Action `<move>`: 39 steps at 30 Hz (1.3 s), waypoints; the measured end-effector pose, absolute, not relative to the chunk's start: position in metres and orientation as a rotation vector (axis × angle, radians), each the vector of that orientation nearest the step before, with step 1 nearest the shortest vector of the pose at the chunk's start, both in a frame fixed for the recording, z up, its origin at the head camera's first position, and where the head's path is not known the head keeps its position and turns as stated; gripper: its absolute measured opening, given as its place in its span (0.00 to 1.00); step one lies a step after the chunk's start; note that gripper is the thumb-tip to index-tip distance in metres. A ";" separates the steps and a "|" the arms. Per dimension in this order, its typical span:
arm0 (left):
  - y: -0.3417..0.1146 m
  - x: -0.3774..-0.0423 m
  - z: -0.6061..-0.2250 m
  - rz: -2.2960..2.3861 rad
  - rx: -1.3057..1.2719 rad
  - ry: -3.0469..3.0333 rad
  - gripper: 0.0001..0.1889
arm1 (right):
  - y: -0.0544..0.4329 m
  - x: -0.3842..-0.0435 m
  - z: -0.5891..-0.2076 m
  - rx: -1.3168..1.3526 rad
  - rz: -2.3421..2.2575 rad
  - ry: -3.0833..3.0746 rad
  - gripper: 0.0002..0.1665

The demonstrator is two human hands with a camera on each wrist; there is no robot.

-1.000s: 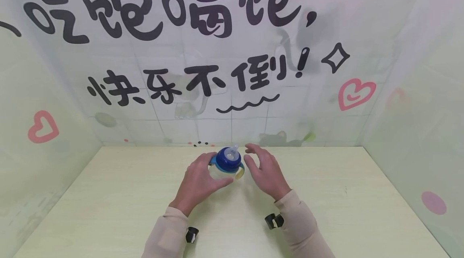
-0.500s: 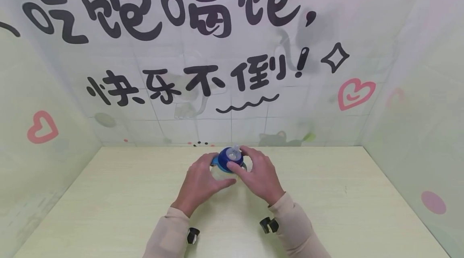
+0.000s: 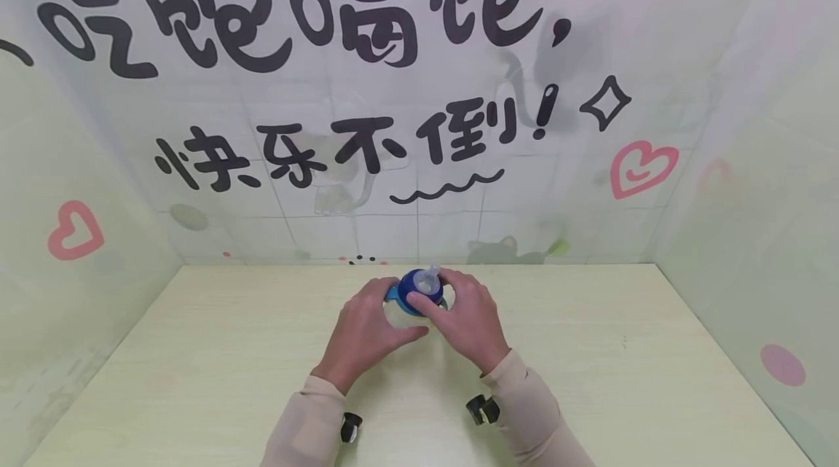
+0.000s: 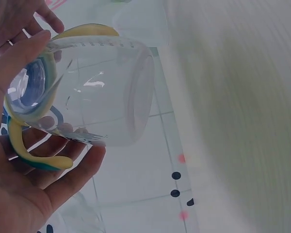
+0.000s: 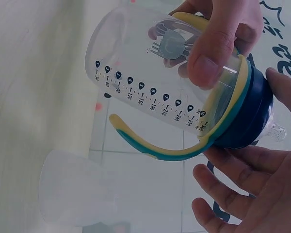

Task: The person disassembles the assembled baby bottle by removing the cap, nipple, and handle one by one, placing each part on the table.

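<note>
Head: bottle (image 3: pixel 406 293) at 6 o'clock; left hand (image 3: pixel 370 321) clamped round body (image 3: pixel 396 316), right hand (image 3: pixel 470 315) pinching collar (image 3: pixel 405 281).

Left wrist: body looks light, stiff, perhaps slippery; base (image 4: pixel 144 97) toward 3 o'clock.

Right wrist: right hand's lower fingers apart; handle (image 5: pixel 157 152) at 6 o'clock, good hold; teat (image 5: pixel 277 131) at 4, likely soft.

Bottle (image 5: pixel 145 75): 30–300 (also 1–10); back wall (image 3: pixel 419 99): "吃饱喝饱,快乐不倒!"

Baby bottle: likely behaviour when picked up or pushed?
The bottle is probably light for its size: its clear body shows no liquid. The smooth wall may be slippery. Laid on its side, it likely wouldn't roll far, since the curved handle juts out.
</note>
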State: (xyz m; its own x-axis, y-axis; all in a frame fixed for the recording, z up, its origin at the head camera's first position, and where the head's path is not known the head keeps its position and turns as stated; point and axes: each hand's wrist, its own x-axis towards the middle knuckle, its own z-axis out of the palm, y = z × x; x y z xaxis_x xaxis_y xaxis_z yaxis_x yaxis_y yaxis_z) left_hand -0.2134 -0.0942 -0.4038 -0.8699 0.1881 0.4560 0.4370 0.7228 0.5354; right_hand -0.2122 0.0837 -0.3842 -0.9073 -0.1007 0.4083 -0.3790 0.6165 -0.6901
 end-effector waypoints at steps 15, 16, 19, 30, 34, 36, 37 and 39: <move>-0.097 -0.212 -0.400 -0.926 -0.527 -2.549 0.40 | 0.087 -0.214 -0.384 0.559 1.214 -2.434 0.27; -0.098 -0.212 -0.400 -0.925 -0.532 -2.544 0.40 | 0.087 -0.215 -0.384 0.581 1.214 -2.431 0.27; -0.099 -0.212 -0.399 -0.926 -0.548 -2.535 0.39 | 0.089 -0.215 -0.384 0.633 1.232 -2.423 0.27; -0.100 -0.211 -0.397 -0.958 -0.595 -2.529 0.39 | 0.096 -0.217 -0.384 0.756 1.277 -2.422 0.29; -0.101 -0.211 -0.396 -0.966 -0.619 -2.520 0.39 | 0.098 -0.217 -0.384 0.815 1.308 -2.403 0.30; -0.101 -0.211 -0.396 -0.970 -0.629 -2.516 0.39 | 0.099 -0.217 -0.383 0.836 1.337 -2.401 0.31; -0.101 -0.211 -0.397 -0.972 -0.635 -2.514 0.39 | 0.100 -0.217 -0.383 0.846 1.348 -2.401 0.31; -0.101 -0.212 -0.397 -0.973 -0.645 -2.512 0.39 | 0.101 -0.218 -0.383 0.864 1.383 -2.403 0.31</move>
State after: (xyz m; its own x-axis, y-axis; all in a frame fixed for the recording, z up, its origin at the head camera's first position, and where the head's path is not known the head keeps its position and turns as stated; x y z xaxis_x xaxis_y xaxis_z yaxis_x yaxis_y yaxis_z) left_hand -0.2117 -0.1014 -0.3967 -0.8268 0.2805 0.4876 0.5357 0.6569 0.5306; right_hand -0.2180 0.1010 -0.3830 -0.7974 -0.3736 0.4739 -0.5974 0.3785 -0.7070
